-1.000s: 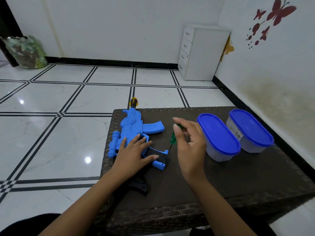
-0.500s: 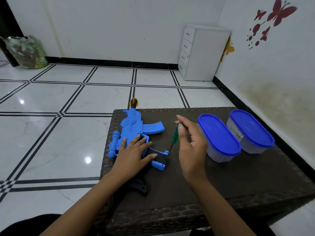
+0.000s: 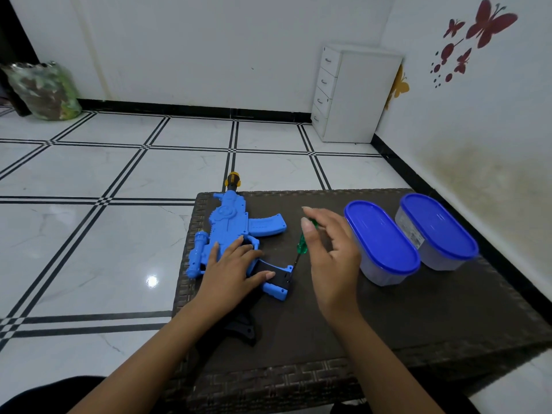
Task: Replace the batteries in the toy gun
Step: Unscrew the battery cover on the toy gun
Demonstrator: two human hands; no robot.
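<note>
A blue toy gun (image 3: 231,225) lies on the left part of a dark woven table (image 3: 343,318), muzzle pointing away from me. My left hand (image 3: 231,271) rests flat on the gun's rear body, fingers straight, beside the black battery cover on its grip (image 3: 273,271). My right hand (image 3: 331,252) pinches the green handle of a small screwdriver (image 3: 301,245). The screwdriver stands nearly upright, with its tip at the grip's right edge.
Two clear tubs with blue lids (image 3: 380,243) (image 3: 437,231) stand on the table's right side. A black part (image 3: 242,330) lies by my left forearm. On the tiled floor, a white drawer unit (image 3: 355,94) sits in the far corner and a bag (image 3: 44,91) far left.
My right hand's fingers have shifted on the screwdriver handle, turning it while the tip stays at the grip. My left hand has kept its place on the gun.
</note>
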